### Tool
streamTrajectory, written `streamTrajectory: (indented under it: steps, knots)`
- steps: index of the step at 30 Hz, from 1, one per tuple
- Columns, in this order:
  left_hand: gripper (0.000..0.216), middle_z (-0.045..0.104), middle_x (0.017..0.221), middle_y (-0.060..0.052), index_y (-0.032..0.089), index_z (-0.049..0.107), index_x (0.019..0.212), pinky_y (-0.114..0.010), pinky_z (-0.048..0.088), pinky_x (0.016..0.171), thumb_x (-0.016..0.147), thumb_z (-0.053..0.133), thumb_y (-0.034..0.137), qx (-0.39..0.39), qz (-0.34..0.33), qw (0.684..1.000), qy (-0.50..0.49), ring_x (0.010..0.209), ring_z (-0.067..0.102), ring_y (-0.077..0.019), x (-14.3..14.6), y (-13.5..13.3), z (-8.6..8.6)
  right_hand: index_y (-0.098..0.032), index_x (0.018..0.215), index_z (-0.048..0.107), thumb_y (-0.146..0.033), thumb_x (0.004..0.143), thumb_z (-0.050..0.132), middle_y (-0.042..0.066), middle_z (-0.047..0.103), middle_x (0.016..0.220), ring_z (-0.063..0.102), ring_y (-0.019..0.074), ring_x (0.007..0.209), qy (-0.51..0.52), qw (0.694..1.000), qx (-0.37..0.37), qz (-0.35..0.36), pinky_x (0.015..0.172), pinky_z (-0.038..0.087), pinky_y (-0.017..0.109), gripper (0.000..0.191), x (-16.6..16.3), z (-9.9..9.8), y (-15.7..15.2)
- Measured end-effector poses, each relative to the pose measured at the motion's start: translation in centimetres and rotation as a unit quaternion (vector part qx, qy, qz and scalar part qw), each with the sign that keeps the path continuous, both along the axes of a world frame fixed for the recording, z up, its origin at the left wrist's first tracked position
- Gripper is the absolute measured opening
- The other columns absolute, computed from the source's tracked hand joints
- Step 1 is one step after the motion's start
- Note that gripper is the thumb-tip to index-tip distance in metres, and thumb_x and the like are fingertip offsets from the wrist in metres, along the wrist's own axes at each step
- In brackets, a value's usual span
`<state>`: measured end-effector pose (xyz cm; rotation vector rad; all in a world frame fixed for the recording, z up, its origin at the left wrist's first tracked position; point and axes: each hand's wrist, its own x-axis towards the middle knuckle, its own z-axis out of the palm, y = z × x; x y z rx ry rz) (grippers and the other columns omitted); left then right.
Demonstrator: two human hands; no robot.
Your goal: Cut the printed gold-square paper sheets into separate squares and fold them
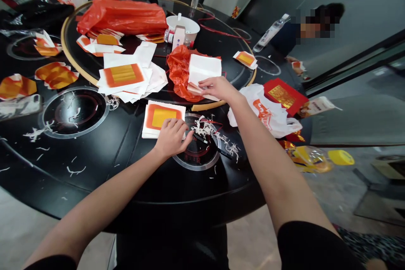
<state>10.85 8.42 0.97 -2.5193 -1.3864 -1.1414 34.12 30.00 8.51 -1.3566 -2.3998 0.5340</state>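
The left hand (pixel 172 137) is curled over the near corner of a stack of white paper printed with an orange-bordered yellow square (pixel 163 119). Its fingertips rest on the top sheet, but I can't tell whether it is pinching the sheets or only touching them. Just beside it, shredded white paper scraps (pixel 205 127) lie in a tangle with a thin dark tool (pixel 210 145), too partly hidden to name, over a round induction burner ring (pixel 196 156).

The right hand (pixel 218 89) lies spread and fairly flat on a stack of plain white sheets (pixel 204 69), holding nothing closed in its fingers. The stack sits on a crumpled orange plastic bag (pixel 180 74) at the edge of a wood-rimmed turntable (pixel 79 61).

Beyond the hands, loose printed sheets (pixel 126 76) overlap on the turntable, with a white bowl (pixel 182 25) and a large orange bag (pixel 122 16) behind them. To the right, a white carrier bag with orange print (pixel 265 114) touches a red packet with a gold panel (pixel 284 94). A yellow lid (pixel 341 157) sits past the black round table's (pixel 95 181) edge, over a pale floor (pixel 253 240). A seated co-worker (pixel 319 21), blurred, is at the far right.
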Motion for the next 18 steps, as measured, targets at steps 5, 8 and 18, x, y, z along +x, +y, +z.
streamTrajectory:
  steps: [5,8,18]
  knots:
    - [0.025,0.074,0.096,-0.009,0.02,0.067,0.092,-0.043,0.041,0.087,0.109,0.055,0.035,-0.004,-0.003,1.0,0.003,0.092,0.063,-0.027,-0.04,0.05,0.02,-0.024,0.109,0.089,-0.036,0.076,0.092,0.006,0.082,0.127,0.074,0.0365,0.128,0.007,1.0,-0.007,-0.008,0.118,0.055,0.049,0.035,0.11,0.01,0.0]
    - [0.026,0.074,0.095,-0.009,0.02,0.067,0.092,-0.043,0.041,0.087,0.109,0.055,0.035,-0.014,-0.005,1.0,0.005,0.092,0.063,-0.0272,-0.05,0.07,0.02,-0.023,0.111,0.089,-0.034,0.079,0.09,0.007,0.082,0.127,0.074,0.0379,0.128,0.01,1.0,-0.009,-0.014,0.119,0.055,0.051,0.034,0.2,0.09,0.01]
    - [0.029,0.073,0.094,-0.01,0.018,0.068,0.092,-0.043,0.04,0.086,0.11,0.054,0.036,-0.006,0.0,1.0,0.007,0.09,0.062,-0.0269,0.01,0.22,-0.12,-0.021,0.11,0.088,-0.023,0.075,0.089,0.008,0.082,0.126,0.075,0.0368,0.126,0.024,0.998,-0.049,-0.038,0.121,0.055,0.052,0.035,0.05,0.6,-0.02]
